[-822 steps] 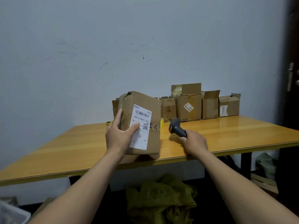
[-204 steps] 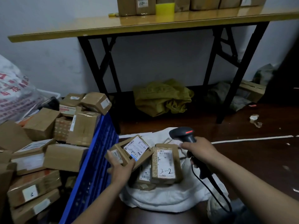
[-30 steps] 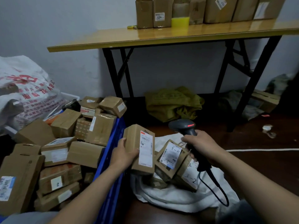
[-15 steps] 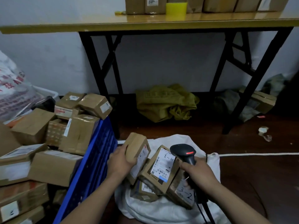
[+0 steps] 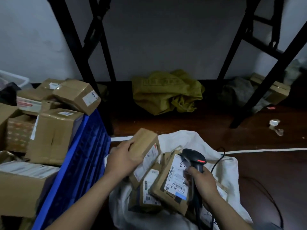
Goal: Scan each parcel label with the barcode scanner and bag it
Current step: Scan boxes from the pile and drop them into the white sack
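Observation:
My left hand (image 5: 123, 159) grips a small brown parcel (image 5: 144, 146) with a white label, holding it tilted just above the open white bag (image 5: 222, 173) on the floor. Several labelled parcels (image 5: 172, 185) lie inside the bag, touching the held one. My right hand (image 5: 201, 181) is closed on the handle of the black barcode scanner (image 5: 194, 159), whose head with a red light hovers over the labelled parcels in the bag. The scanner's cable runs off to the right over the bag.
A blue crate (image 5: 86, 156) at the left is piled with cardboard boxes (image 5: 53, 135). Black table legs (image 5: 83, 52) rise behind. A crumpled yellow-green bag (image 5: 167, 92) lies under the table. Another box (image 5: 272, 90) and scraps of litter (image 5: 275, 125) sit at the right.
My view has tipped down and closer, so the tabletop is out of frame. My left hand has lowered the parcel onto the pile in the bag. The scanner stays over the bag.

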